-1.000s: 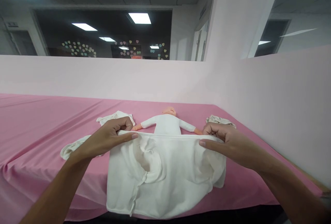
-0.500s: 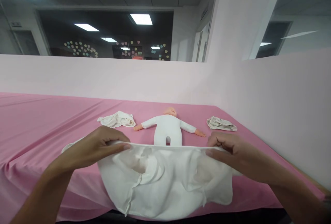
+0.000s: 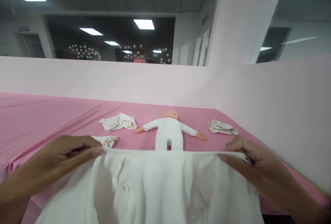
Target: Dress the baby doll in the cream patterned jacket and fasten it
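Stretched between my two hands is a white cloth garment [image 3: 160, 186], its top edge pulled straight and the rest hanging down toward me. My left hand [image 3: 69, 158] pinches the edge at the left, thumb over the fabric. At the right end my right hand [image 3: 248, 165] grips the same edge between thumb and fingers. Beyond the cloth lies a baby doll [image 3: 169, 130] in a white long-sleeved suit, on its back with arms spread; the garment hides its lower legs.
A pink sheet [image 3: 51, 113] covers the table. A crumpled white cloth [image 3: 119, 122] lies left of the doll, with another pale cloth [image 3: 107, 140] nearer my left hand. A folded patterned cloth [image 3: 222, 127] lies right. White walls [image 3: 116, 82] with windows stand behind and to the right.
My hands have moved farther apart, drawing the garment's edge wider. The garment now looks larger and closer to me, and a pale cloth has come into view beyond my left hand.
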`<state>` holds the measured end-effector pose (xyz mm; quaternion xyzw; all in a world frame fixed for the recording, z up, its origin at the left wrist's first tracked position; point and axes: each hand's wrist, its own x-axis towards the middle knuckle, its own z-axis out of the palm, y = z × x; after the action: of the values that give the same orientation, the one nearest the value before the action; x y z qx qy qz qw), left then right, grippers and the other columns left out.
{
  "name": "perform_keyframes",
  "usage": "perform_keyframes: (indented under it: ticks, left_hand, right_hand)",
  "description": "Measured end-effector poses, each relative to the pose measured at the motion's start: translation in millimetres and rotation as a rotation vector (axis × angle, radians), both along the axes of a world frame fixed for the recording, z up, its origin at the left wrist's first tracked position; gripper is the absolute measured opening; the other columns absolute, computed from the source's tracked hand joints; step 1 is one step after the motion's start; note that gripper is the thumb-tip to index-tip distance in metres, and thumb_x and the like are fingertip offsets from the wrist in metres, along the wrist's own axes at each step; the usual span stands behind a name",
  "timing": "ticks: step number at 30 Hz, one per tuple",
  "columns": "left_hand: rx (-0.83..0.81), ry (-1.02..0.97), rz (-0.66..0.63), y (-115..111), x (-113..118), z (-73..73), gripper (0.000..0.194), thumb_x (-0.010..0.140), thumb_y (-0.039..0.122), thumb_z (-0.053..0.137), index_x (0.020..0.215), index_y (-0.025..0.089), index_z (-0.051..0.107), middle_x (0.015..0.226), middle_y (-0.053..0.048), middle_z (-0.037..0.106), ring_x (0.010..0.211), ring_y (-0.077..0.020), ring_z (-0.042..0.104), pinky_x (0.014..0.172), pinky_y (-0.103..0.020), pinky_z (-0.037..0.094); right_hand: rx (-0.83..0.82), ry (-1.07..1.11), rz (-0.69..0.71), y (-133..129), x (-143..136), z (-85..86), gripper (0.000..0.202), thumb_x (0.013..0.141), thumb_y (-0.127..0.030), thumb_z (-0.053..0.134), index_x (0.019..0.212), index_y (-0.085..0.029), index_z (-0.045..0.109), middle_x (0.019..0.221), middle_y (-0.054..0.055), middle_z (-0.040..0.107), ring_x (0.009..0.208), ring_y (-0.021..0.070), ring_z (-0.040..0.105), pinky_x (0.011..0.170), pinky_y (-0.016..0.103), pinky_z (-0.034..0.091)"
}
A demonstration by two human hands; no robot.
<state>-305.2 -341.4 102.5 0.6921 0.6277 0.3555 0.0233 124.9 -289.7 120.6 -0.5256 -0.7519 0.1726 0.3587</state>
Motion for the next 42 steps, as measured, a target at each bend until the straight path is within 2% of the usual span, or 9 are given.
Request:
perform_keyframes:
  ticks: [4,8,13,17,23,30,33,36,42]
  left_hand:
    - [0.001,-0.016,0.032,40,15,22.8,0.036,0.083,0.06,0.053,0.089,0.03,0.071,0.092,0.001,0.073,0.085,-0.0218,0.065,0.064,-0.023,0.047]
    - [0.092,0.006,-0.056,106,32,26.3,0.037,0.087,0.054,0.05,0.091,0.022,0.068,0.095,-0.003,0.072,0.085,-0.021,0.063,0.067,-0.024,0.044]
    - [0.126,-0.069,-0.173,196,56,11.9,0.031,0.089,0.043,0.048,0.088,0.018,0.066,0.092,-0.005,0.071,0.085,-0.0198,0.061,0.071,-0.026,0.042]
    - [0.065,-0.154,-0.284,229,86,3.4,0.028,0.085,0.041,0.052,0.078,0.017,0.064,0.081,-0.005,0.066,0.073,-0.0168,0.056,0.064,-0.027,0.039]
    - [-0.129,-0.667,-0.44,216,123,22.9,0.033,0.084,0.048,0.059,0.08,0.016,0.06,0.066,0.0,0.053,0.055,-0.0101,0.046,0.049,-0.022,0.035]
    - [-0.276,-0.533,-0.677,144,119,53.2,0.033,0.076,0.047,0.071,0.085,0.016,0.066,0.075,-0.003,0.063,0.061,-0.013,0.057,0.05,-0.021,0.042]
    - [-0.32,-0.372,-0.757,116,120,57.9,0.031,0.075,0.045,0.072,0.083,0.016,0.068,0.076,-0.004,0.065,0.064,-0.0131,0.058,0.052,-0.021,0.043]
    - [-0.298,-0.316,-0.759,106,122,60.8,0.032,0.076,0.048,0.069,0.082,0.016,0.069,0.074,-0.003,0.063,0.06,-0.0115,0.054,0.049,-0.02,0.04]
    - [-0.26,-0.369,-0.607,115,96,53.1,0.034,0.074,0.05,0.07,0.079,0.017,0.064,0.071,-0.001,0.06,0.057,-0.0104,0.052,0.046,-0.018,0.038]
  right_hand:
    - [0.003,0.191,-0.093,23,-14,20.0,0.032,0.078,-0.055,0.063,0.078,-0.023,0.059,0.068,0.001,0.061,0.057,0.0153,0.055,0.048,0.024,0.041]
    - [0.031,0.264,-0.091,75,-15,22.7,0.032,0.081,-0.052,0.06,0.089,-0.021,0.06,0.079,0.003,0.065,0.065,0.0174,0.059,0.056,0.028,0.044]
    - [0.248,-0.111,-0.273,149,-8,-6.9,0.026,0.09,-0.036,0.046,0.1,-0.016,0.06,0.095,0.011,0.066,0.084,0.0238,0.06,0.073,0.036,0.044]
    - [0.269,-0.397,-0.152,149,-30,-43.6,0.033,0.091,-0.032,0.049,0.118,-0.014,0.056,0.115,0.016,0.061,0.103,0.0283,0.057,0.085,0.039,0.041]
    - [0.301,-0.454,0.353,83,-95,-63.6,0.031,0.091,-0.043,0.054,0.11,-0.02,0.061,0.107,0.008,0.065,0.101,0.0265,0.058,0.089,0.042,0.042]
    - [0.469,-0.125,0.151,71,-95,-37.0,0.055,0.087,-0.038,0.059,0.138,-0.027,0.042,0.141,0.011,0.046,0.132,0.0316,0.039,0.106,0.05,0.035]
    - [0.259,-0.052,0.32,81,-84,-15.6,0.044,0.09,-0.037,0.053,0.133,-0.028,0.048,0.133,0.007,0.054,0.124,0.0263,0.048,0.099,0.043,0.041]
    - [0.016,-0.092,0.519,91,-79,-0.6,0.021,0.092,-0.035,0.048,0.099,-0.022,0.063,0.098,0.003,0.064,0.092,0.0193,0.058,0.08,0.033,0.045]
    - [-0.229,0.014,0.409,102,-57,-3.8,0.034,0.081,-0.05,0.062,0.075,-0.018,0.051,0.07,-0.004,0.046,0.062,0.0106,0.044,0.055,0.023,0.031]
